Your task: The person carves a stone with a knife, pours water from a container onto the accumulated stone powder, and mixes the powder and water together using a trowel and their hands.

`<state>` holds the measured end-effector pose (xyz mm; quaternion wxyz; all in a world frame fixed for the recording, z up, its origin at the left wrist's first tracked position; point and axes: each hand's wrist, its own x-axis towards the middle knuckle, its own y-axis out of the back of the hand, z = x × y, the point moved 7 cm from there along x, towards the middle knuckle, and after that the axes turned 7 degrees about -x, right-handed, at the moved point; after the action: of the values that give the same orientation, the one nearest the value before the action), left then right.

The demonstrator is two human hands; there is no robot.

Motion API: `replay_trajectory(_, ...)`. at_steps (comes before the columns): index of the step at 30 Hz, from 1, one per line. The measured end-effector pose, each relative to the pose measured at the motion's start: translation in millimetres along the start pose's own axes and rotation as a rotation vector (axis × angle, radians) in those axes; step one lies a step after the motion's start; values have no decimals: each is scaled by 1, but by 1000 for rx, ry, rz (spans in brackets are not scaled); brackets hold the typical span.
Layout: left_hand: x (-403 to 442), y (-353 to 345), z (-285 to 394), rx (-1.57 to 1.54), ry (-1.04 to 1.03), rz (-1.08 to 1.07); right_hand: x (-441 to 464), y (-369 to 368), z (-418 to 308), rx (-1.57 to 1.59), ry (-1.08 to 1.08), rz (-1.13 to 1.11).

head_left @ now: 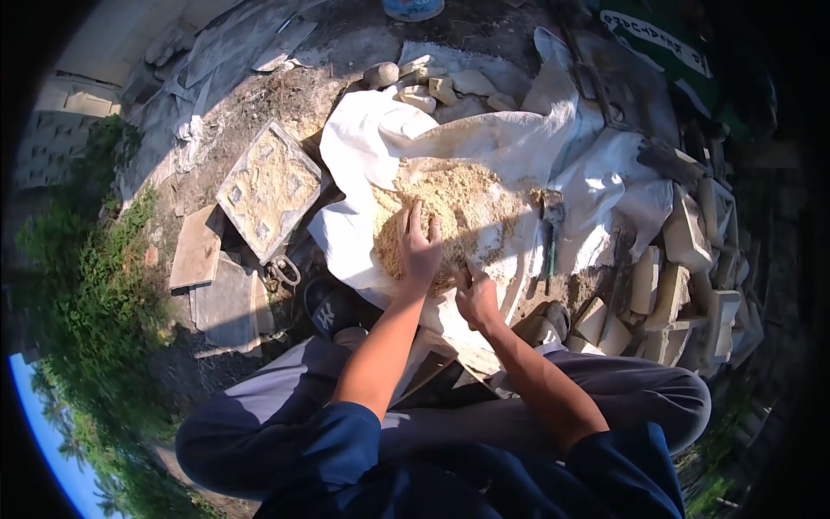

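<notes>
A heap of crumbly yellowish material [467,195] lies on a white sheet [363,130] in front of my crossed legs. My left hand [420,246] rests in the left part of the heap, its fingers apart and pointing away from me, with nothing gripped. At the heap's near edge, my right hand [475,296] is closed, its fingers curled in; what it holds, if anything, is too small to make out. To the left lies a square mould-like tray [304,192] with yellowish material and several diamond shapes in it.
Flat tiles [195,246] lie below the tray. Stone pieces [441,89] sit beyond the sheet, and more blocks [670,298] are piled at right. A tool [552,208] lies on the sheet's right side. A blue bucket [413,7] stands at the top.
</notes>
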<state>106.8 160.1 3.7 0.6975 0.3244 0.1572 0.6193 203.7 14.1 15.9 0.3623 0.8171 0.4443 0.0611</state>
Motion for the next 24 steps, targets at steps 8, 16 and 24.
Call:
replay_trajectory(8, -19, -32, -56, -126, -21, 216, 7, 6, -10, 257, -240, -297)
replay_trajectory(16, 19, -28, -74, -254, 650, -57, 18, 27, -25, 166, -38, -116)
replay_trajectory(24, 12, -38, -60, -891, 875, -145, 13, 32, -29, 172, 133, -39)
